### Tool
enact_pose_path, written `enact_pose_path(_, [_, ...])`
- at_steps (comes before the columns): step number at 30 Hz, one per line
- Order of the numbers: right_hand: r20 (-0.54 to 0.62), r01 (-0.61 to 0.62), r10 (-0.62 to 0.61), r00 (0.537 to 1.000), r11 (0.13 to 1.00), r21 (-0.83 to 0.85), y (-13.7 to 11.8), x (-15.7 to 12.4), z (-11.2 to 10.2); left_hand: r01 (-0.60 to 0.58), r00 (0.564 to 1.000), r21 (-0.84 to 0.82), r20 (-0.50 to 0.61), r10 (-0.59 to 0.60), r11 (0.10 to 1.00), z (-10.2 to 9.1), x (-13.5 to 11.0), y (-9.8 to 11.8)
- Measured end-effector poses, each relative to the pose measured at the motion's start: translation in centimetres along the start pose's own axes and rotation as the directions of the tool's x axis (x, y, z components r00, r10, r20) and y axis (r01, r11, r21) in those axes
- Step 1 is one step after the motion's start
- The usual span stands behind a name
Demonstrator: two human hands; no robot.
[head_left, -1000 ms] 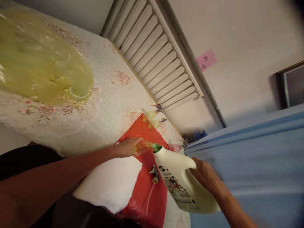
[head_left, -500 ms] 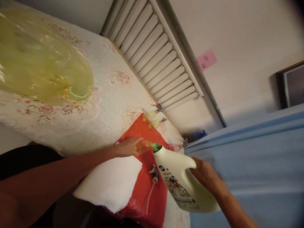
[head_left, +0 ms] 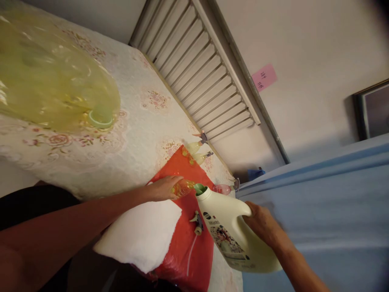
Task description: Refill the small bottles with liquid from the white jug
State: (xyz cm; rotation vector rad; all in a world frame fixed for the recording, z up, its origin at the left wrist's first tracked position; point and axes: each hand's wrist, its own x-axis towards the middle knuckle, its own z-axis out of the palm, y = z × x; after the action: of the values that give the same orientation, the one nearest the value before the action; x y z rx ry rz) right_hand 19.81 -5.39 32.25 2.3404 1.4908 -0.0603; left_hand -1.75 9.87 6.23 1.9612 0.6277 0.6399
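Observation:
My left hand [head_left: 165, 188] is closed around the lower part of a clear spray bottle [head_left: 183, 189] with no head on it, over a red plastic sheet [head_left: 182, 231]. In my right hand [head_left: 263, 223] is the handle of a large cream detergent jug [head_left: 234, 235], tilted so that its green spout [head_left: 199, 189] meets the bottle's mouth. Whether liquid is flowing between them I cannot make out. A trigger spray head [head_left: 198, 224] with its thin tube lies on the red sheet, beside the jug. Close to my left forearm is a folded white cloth [head_left: 142, 235].
Two spray bottles [head_left: 199, 158] with yellowish contents stand near the radiator [head_left: 206, 73]. A pink spray bottle [head_left: 222, 189] is behind the jug. A large yellow plastic bag [head_left: 54, 77] with a green ring lies on the floral tablecloth [head_left: 136, 117]. A blue curtain [head_left: 334, 211] hangs at right.

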Motion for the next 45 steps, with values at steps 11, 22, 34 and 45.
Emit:
enact_pose_path(11, [-0.013,0.020,-0.020,1.000,1.000,-0.017,0.28,0.15,0.13,-0.004,1.000,0.021,-0.016,0.004,1.000,0.20,0.03,-0.31])
enact_pose_path(22, [-0.003,0.018,-0.018,1.000,1.000,-0.014,0.28,0.34,0.21,0.004,1.000,0.019,-0.002,-0.004,1.000,0.12,0.02,-0.25])
enact_pose_path(34, [-0.008,0.025,-0.025,1.000,1.000,-0.016,0.36,0.21,0.16,0.011,1.000,0.031,0.002,-0.011,0.999,0.34,0.15,-0.49])
enact_pose_path(45, [-0.010,0.028,-0.028,1.000,1.000,-0.005,0.46,0.20,0.22,0.013,1.000,0.014,-0.002,-0.013,1.000,0.35,0.15,-0.48])
